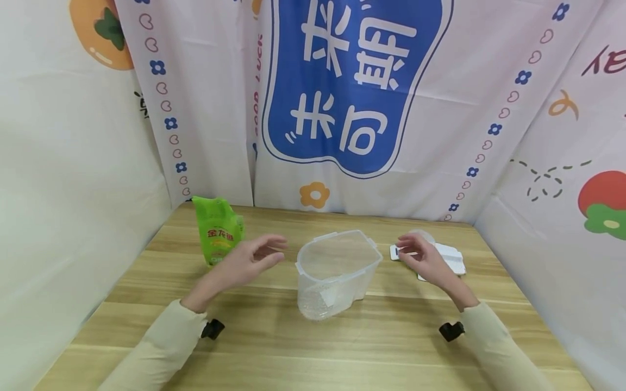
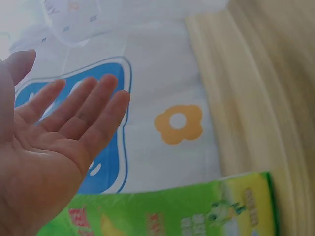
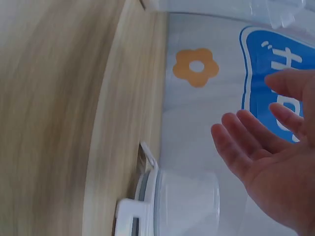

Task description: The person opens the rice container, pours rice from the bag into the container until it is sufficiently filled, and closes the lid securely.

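Note:
A clear plastic container [image 1: 337, 266] with an uncovered top stands mid-table between my hands. My left hand [image 1: 249, 260] hovers to its left, fingers apart from the thumb, holding nothing. Just behind that hand is a green printed bag [image 1: 215, 225], upright; the left wrist view shows the bag [image 2: 162, 211] below the palm. On the other side, my right hand [image 1: 423, 258] is in the air with relaxed fingers and holds nothing. Beneath it lies a white lid [image 1: 452, 258], partly hidden by the hand. In the right wrist view a clear round cup-like part [image 3: 189, 204] rises from the lid.
The wooden table [image 1: 303, 358] runs back to a printed cloth [image 1: 215, 136]. Cloth walls also close in the left and right sides. A black wrist camera [image 1: 212, 328] sits at the left cuff and another black camera [image 1: 451, 331] at the right cuff.

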`<state>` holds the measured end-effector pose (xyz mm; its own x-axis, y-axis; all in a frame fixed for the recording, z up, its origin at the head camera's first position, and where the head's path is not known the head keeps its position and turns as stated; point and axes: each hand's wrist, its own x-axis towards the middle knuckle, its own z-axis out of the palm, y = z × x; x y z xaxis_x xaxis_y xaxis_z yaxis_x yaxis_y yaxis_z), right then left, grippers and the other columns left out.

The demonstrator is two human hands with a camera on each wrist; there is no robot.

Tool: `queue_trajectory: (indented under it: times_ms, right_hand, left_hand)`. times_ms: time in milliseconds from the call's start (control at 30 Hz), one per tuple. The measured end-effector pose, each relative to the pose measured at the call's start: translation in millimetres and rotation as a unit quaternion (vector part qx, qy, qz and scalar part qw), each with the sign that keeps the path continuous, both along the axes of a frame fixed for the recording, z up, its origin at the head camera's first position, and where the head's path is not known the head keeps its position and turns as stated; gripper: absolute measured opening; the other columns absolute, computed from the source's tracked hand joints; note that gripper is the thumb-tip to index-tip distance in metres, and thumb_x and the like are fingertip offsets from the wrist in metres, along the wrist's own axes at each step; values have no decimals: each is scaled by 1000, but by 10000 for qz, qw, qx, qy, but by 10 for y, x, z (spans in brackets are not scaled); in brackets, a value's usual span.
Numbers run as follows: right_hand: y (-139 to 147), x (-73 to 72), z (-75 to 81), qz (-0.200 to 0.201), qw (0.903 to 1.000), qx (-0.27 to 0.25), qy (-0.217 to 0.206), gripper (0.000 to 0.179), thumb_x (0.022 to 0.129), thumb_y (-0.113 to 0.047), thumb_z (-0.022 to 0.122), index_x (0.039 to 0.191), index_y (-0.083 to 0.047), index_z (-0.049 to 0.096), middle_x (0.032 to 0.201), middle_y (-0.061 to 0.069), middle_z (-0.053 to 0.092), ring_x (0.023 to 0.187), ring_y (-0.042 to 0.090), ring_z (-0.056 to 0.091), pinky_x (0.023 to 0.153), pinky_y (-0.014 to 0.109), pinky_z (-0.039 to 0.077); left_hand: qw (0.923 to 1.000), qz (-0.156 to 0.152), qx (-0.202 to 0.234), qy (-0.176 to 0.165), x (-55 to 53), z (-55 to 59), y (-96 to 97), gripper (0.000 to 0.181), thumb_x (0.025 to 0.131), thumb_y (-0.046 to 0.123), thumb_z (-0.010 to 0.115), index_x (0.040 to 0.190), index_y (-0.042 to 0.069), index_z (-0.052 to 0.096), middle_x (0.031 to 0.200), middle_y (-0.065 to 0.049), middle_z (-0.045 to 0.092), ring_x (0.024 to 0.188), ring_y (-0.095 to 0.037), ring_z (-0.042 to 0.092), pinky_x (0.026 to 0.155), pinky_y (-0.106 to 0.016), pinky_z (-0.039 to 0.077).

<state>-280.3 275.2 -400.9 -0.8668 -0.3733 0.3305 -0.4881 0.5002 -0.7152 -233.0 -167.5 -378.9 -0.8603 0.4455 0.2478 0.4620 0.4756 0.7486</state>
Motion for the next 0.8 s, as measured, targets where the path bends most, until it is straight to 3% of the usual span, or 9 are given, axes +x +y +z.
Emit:
queue_trajectory:
  times_ms: [133,333,567,700,800]
  right_hand:
    - [-46,-74,-172,505,9978,-175,-395,47,94,-6,65,135,3,45,124,28,58,109,41,61,88,18,54]
    - [-178,-18,-227,973,9933,84,-623,60,89,-7,70,140,2,40,128,31,56,112,45,60,88,28,57]
    - [-300,16,-217,1511,9844,65,-900,74,86,-4,72,148,-4,31,134,31,50,112,22,60,88,44,58]
    - [-360,37,-203,1742,9781,-90,-1134,82,85,-2,73,152,-10,25,140,31,44,114,21,59,91,55,54]
    - [-386,35,-203,1800,9768,-154,-1147,84,85,-4,74,152,-11,24,141,32,43,114,16,59,91,55,54]
  left_hand:
    - [9997,100,-13,223,25,56,-111,32,98,35,59,125,18,62,117,2,70,105,-12,66,89,-23,55]
    - [9995,-58,-141,264,77,74,-347,26,99,27,59,121,15,64,116,1,70,105,-9,66,89,-22,55]
    - [9991,-63,-400,90,147,213,-598,23,99,29,58,121,22,64,116,4,69,105,-5,65,90,-22,54]
    - [9980,50,-613,131,175,255,-714,22,100,29,58,120,23,64,114,5,69,104,-4,64,89,-21,54]
    - [9975,78,-692,104,176,243,-791,19,99,29,59,115,22,66,110,3,70,100,-3,64,86,-21,55]
